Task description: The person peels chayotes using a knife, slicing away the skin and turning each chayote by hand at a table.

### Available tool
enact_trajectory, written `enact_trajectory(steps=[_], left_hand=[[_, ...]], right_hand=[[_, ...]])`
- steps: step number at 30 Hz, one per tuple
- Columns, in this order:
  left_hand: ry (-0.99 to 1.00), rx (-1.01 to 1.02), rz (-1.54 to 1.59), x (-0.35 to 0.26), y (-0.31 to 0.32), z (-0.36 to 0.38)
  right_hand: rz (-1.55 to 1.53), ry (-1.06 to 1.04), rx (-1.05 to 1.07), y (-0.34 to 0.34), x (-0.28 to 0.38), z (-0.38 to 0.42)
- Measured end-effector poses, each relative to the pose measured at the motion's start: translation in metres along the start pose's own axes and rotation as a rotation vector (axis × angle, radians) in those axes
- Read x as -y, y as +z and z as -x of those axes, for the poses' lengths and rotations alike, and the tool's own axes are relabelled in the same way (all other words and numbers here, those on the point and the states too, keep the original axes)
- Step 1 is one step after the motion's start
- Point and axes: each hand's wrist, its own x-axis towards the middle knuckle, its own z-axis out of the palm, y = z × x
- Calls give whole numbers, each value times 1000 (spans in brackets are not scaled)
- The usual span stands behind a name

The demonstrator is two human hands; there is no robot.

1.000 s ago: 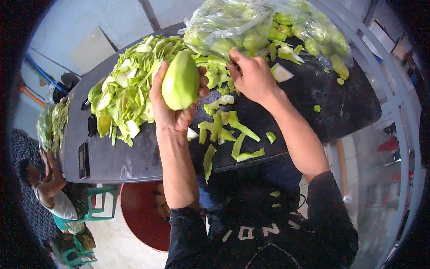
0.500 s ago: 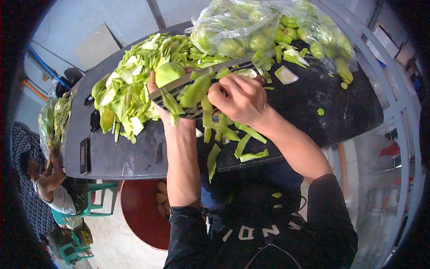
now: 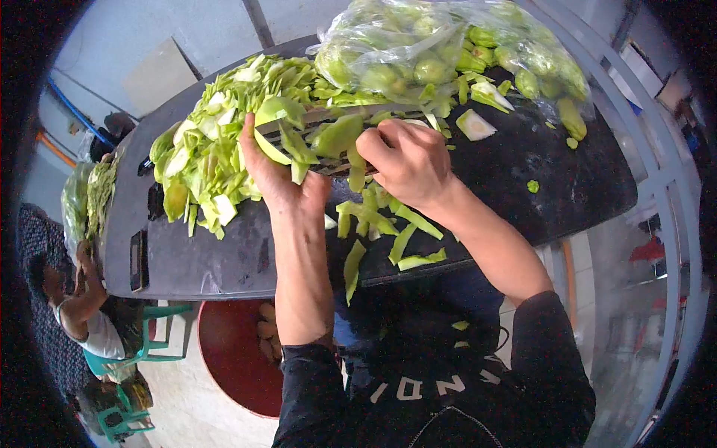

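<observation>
My left hand is wrapped round a pale green fruit, thumb and fingers on either side of it. In my right hand is a long, broad-bladed knife, its fist closed at the handle end. The blade reaches leftward to the fruit and lies against it. Green slices cling to the blade, among them a wide slice. Below the hands, several peel strips are scattered on the dark table. A large heap of green slices lies beyond my left hand.
Clear plastic bags of whole green fruits stand at the back. A cut piece lies right of my right hand. Under the table edge is a red tub. At far left a person sits on a green chair.
The knife has shifted across the fruit, and the blade now lies flatter. My right hand has turned slightly. The fruit shows more to the front in my left hand.
</observation>
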Motion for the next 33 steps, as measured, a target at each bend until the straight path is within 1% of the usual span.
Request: enact_trajectory(steps=[2,4,5,6,8,10,12,14,16,18,19,20,22,23,24,26,27,28,30,31,32,33], left_hand=[[18,-35,-35,0,4,0],[50,-113,-45,0,9,-2],[58,-99,-105,-2,7,-4],[55,-98,-102,-1,8,-3],[-1,-29,-86,-3,16,2],[6,-37,-95,-9,10,-1],[8,-37,-101,-9,6,-1],[-193,259,-94,-7,13,8],[-191,246,-47,2,21,13],[-266,295,-102,3,22,15],[-300,397,-1,2,17,9],[-299,396,-3,-2,13,6],[-195,163,108,-7,10,2],[-90,62,-17,-6,11,1],[-87,60,-22,-8,10,1],[-90,119,-68,-10,11,1],[-84,33,-133,-10,13,4],[-85,34,-129,-10,11,5],[-228,247,-76,-11,6,7],[-245,279,-188,-11,6,11],[-245,282,-188,-10,6,9],[-296,409,-171,-10,4,8]], right_hand=[[-21,33,10,0,0,0],[-42,70,19,0,-1,0],[-49,74,11,-1,-2,0],[-57,74,3,-2,-4,0],[-67,81,10,-5,-4,0],[-79,92,14,-4,-3,0],[-107,156,-5,-1,-5,-1],[-136,174,-28,-2,-13,-1],[-167,183,-49,-4,-20,0],[-227,243,-61,-4,-23,1],[-224,212,-121,-3,-23,1],[-227,212,-122,-5,-23,1],[-160,74,-25,-13,-20,1],[-99,46,-27,-16,-12,-2],[-104,47,-31,-15,-9,-4],[-115,27,-56,-14,-6,-5],[-91,46,-28,-15,-7,-4],[-87,44,-25,-13,-10,-3],[-136,124,-69,-7,-17,-3],[-177,177,-42,-11,-17,-4],[-174,176,-44,-11,-20,-3],[-195,205,-31,-9,-24,-1]])
